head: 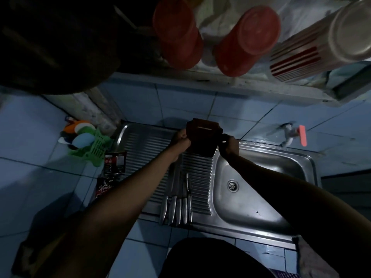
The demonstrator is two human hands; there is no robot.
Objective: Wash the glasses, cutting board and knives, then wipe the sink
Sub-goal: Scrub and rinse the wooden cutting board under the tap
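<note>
Overhead, nearest my eyes: two red tumblers (pixel 247 39) and a striped flask (pixel 325 41) on a shelf. Both my hands hold a dark block (pixel 202 140) upright over the ribbed drainboard (pixel 144 149); left hand (pixel 181 138) curled round its left edge, right hand (pixel 228 144) gripping its right edge. Below my hands: five knives (pixel 178 205) lying side by side on the drainboard. Right of them: sink (pixel 259 177) basin with drain (pixel 232 186). Beyond my right hand: tap (pixel 291 135). Left of my left hand: green basket (pixel 96 145) on the tabletop (pixel 30 137).
</note>
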